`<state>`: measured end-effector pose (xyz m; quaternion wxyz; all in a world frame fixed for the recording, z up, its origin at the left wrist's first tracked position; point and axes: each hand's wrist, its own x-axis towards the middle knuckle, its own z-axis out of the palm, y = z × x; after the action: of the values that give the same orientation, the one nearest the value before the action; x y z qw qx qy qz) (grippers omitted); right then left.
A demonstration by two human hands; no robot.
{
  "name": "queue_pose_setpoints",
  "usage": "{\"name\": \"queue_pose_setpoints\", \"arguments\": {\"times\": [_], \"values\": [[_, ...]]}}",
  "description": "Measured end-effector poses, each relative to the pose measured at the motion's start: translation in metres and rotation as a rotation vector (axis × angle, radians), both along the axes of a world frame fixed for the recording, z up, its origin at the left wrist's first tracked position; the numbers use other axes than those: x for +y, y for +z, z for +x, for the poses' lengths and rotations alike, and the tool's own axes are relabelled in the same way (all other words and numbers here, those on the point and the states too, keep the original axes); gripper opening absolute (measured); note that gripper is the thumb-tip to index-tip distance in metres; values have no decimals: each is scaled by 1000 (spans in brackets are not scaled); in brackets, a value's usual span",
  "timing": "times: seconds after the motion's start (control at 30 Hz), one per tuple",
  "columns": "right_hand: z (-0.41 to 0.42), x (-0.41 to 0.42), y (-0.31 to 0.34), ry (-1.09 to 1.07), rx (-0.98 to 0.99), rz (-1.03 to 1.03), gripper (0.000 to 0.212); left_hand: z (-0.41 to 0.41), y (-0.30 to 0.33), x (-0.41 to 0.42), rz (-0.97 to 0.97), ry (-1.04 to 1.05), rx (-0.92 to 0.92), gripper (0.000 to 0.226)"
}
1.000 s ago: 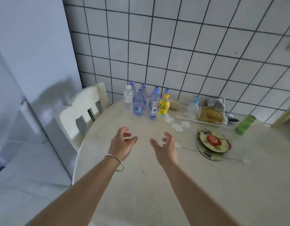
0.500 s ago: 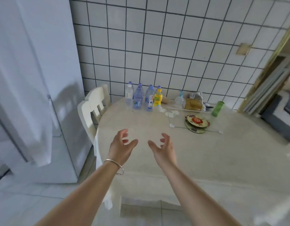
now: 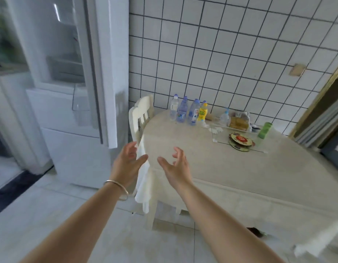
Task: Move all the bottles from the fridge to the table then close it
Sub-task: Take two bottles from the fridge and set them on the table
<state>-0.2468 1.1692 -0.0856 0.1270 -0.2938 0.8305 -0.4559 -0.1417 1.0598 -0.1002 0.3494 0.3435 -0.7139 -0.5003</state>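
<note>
Spreading loosely, the fingers (image 3: 133, 149) of the left hand (image 3: 126, 164) and of the right hand (image 3: 175, 166) are held apart and nothing is gripped. Beyond them, on the far worktop (image 3: 211, 160) against the wall, the bottles (image 3: 187, 112) are stood upright in a tight cluster. Left of the fingers, the fridge door (image 3: 99, 73) is seen open. The door is judged stiff and light on its hinges; its free edge is best pushed.

Two bare forearms reach forward side by side. The left hand (image 3: 127, 162) and right hand (image 3: 176, 166) face each other, palms inward, fingers loosely spread and slightly curled, holding nothing. A thin bangle (image 3: 116, 188) circles the left wrist.
</note>
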Motion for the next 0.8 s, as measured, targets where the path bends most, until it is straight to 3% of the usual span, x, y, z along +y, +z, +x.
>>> {"name": "queue_pose_setpoints", "arguments": {"times": [0.17,0.3,0.8], "values": [[60,-29,3,183,-9,24,68,70,1,-15,-5,116,-10,67],[117,-69,5,280,-3,47,66,121,0,-47,30,206,34,53],[256,-313,14,239,-32,-44,59,260,24,-283,-4,194,24,48]]}}
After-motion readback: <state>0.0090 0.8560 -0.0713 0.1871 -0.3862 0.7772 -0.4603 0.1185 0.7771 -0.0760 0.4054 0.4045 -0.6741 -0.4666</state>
